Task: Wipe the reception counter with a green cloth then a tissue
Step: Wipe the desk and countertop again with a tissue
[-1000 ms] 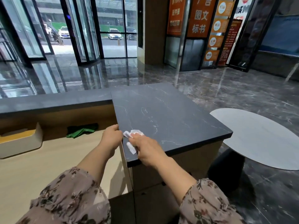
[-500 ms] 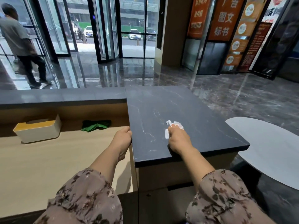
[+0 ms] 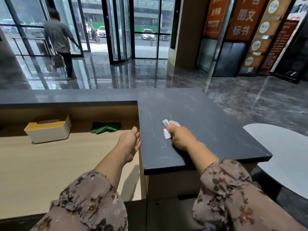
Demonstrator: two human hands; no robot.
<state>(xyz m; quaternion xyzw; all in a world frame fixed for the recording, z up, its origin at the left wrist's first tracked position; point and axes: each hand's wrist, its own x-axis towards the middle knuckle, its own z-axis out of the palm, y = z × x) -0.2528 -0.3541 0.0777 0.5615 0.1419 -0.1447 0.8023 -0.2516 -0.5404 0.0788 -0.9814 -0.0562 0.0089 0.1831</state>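
Right hand (image 3: 181,139): in the head view, your only view, its fingers are curled round a crumpled white tissue (image 3: 167,129) and press it down onto the dark stone surface (image 3: 208,117). Over the last second this hand has carried the tissue from the near left corner of the stone top out toward its middle, so a forward wiping stroke is in progress. Treat this as the second stage of the task. The green cloth (image 3: 105,127) lies bunched and untouched on the pale wooden surface (image 3: 50,164) at the back, below the raised ledge and well apart from both hands, which suggests the cloth pass is done. The far half and the right side of the stone top lie ahead of the tissue, and by this judgement they remain to be wiped. Note the pose: your right forearm crosses the near edge of the stone top and the wrist sits low over the slab. Your left hand (image 3: 130,142) holds nothing. Its fingers are relaxed and loosely extended, and it rests against the left edge of the stone top, where it has stayed throughout. A white box (image 3: 50,130) stands to the left of the cloth.
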